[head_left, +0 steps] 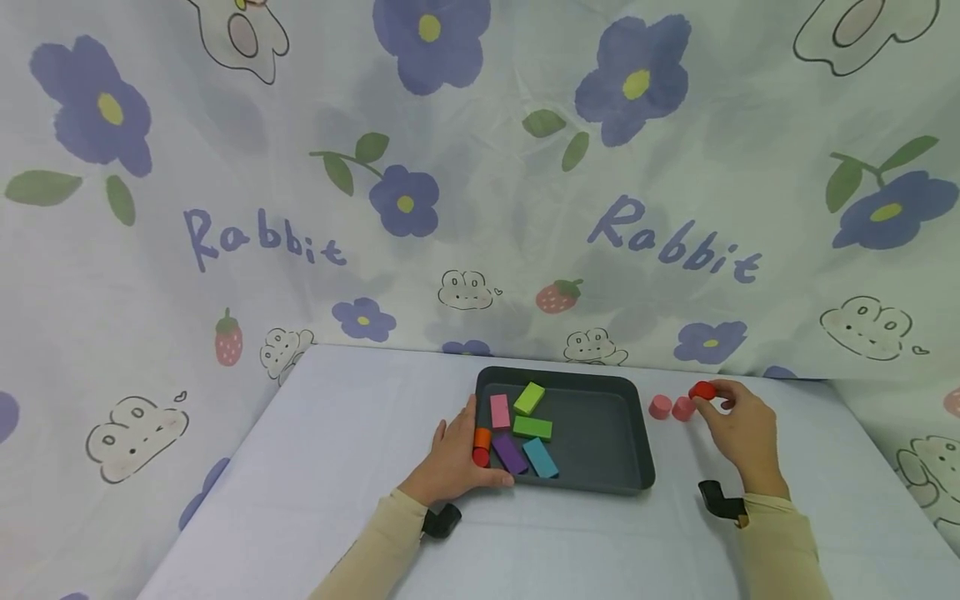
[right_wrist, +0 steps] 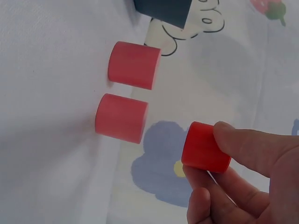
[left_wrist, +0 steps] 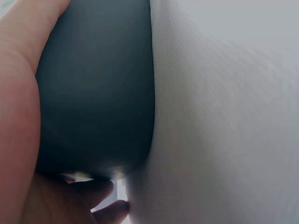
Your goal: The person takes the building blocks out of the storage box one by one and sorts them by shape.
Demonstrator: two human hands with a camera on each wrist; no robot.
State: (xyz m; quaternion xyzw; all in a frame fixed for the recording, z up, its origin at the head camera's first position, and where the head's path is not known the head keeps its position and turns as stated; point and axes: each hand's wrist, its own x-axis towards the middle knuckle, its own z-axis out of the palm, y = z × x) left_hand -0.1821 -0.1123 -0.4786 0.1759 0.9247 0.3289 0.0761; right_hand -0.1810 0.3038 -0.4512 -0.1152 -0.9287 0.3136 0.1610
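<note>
My right hand pinches a bright red cylinder block between thumb and fingers, raised above the table. Two pinkish-red cylinder blocks, a nearer one and a farther one in the right wrist view, stand on the table beside it. My left hand holds the near left corner of a dark grey tray, thumb along the front side and fingers along the left side. In the left wrist view the tray wall fills the space between thumb and fingers.
Inside the tray's left half lie a pink block, two green blocks, a purple block, a blue block and orange and red cylinders. A patterned curtain hangs behind the white table.
</note>
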